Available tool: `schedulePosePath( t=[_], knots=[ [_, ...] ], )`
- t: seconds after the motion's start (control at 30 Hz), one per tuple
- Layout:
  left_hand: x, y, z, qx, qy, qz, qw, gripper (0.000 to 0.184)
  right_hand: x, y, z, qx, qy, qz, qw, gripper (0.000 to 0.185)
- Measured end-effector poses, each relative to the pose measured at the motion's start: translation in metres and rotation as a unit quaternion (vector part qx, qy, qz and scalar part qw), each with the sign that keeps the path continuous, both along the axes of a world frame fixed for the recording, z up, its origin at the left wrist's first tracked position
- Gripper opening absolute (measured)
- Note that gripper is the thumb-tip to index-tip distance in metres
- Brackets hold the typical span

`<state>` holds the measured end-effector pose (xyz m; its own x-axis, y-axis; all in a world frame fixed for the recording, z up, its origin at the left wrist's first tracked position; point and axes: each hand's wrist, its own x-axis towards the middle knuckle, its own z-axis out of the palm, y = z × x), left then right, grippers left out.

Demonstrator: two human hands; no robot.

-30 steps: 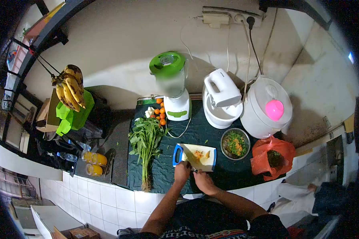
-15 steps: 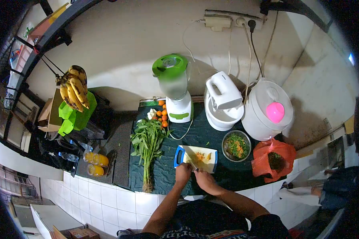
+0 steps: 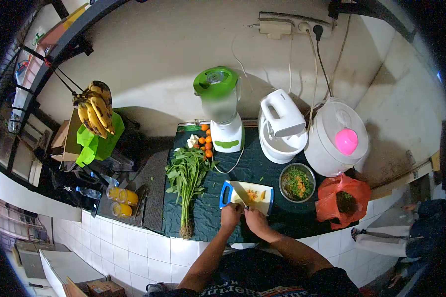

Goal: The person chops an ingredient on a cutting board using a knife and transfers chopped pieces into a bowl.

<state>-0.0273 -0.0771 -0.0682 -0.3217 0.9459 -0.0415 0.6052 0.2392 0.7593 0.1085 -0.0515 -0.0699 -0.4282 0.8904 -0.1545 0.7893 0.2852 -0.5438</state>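
A white cutting board with a blue border (image 3: 266,207) lies in front of me, with small chopped orange pieces (image 3: 253,195) on it. A knife (image 3: 242,199) slants over the board, its blade pointing away and left. My right hand (image 3: 257,221) is closed around its dark handle at the board's near edge. Right beside it, my left hand (image 3: 231,216) is curled at the board's near left corner, close to the blade; whatever its fingers hold is hidden. To the right stands a metal bowl (image 3: 282,193) of chopped greens with orange bits.
Leafy greens (image 3: 187,171) lie left of the board, near small orange fruits (image 3: 208,146). Behind stand a blender (image 3: 226,129), a stand mixer (image 3: 282,119) and a white rice cooker (image 3: 332,123). A red plastic bag (image 3: 327,200) sits right. Another person (image 3: 381,242) is at far right.
The whole view has shifted slightly, so things sit a little further right. Both hands stay together at the board's near edge with the knife; the other person's legs appear in a different pose.
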Motion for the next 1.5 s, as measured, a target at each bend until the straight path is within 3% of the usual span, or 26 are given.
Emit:
schedulePosePath(
  t=[0.1,0.17,0.3,0.8,1.1,1.27,1.37,1.5],
  knots=[
    [-0.001,-0.001,-0.020,0.041,0.055,-0.002,0.998,0.016,0.007,0.004,0.020,0.019,-0.005,0.024,1.000,0.039],
    [-0.002,-0.001,-0.029,-0.008,0.035,0.006,0.999,0.015,0.014,-0.001,0.017,-0.022,0.010,0.030,0.999,0.039],
    [-0.001,0.000,-0.007,-0.046,0.032,-0.004,0.998,0.014,0.017,-0.011,0.032,-0.059,0.016,0.043,0.997,0.039],
    [0.002,0.000,-0.001,-0.029,0.030,0.017,0.999,0.016,0.006,-0.004,0.013,0.014,0.004,0.033,0.999,0.035],
    [0.001,0.001,-0.014,-0.012,0.059,0.022,0.998,0.017,0.017,-0.007,0.023,-0.079,-0.010,0.021,0.997,0.039],
    [0.003,-0.001,-0.009,-0.004,0.050,0.042,0.998,0.022,0.017,-0.017,0.009,-0.049,0.096,0.035,0.994,0.033],
    [0.000,-0.002,-0.037,-0.005,0.015,0.048,0.999,0.019,0.015,-0.018,0.015,-0.038,0.060,0.022,0.997,0.032],
    [0.003,-0.003,-0.009,-0.023,-0.022,0.055,0.998,0.019,0.008,-0.016,0.013,-0.075,-0.005,0.022,0.997,0.030]
  ],
)
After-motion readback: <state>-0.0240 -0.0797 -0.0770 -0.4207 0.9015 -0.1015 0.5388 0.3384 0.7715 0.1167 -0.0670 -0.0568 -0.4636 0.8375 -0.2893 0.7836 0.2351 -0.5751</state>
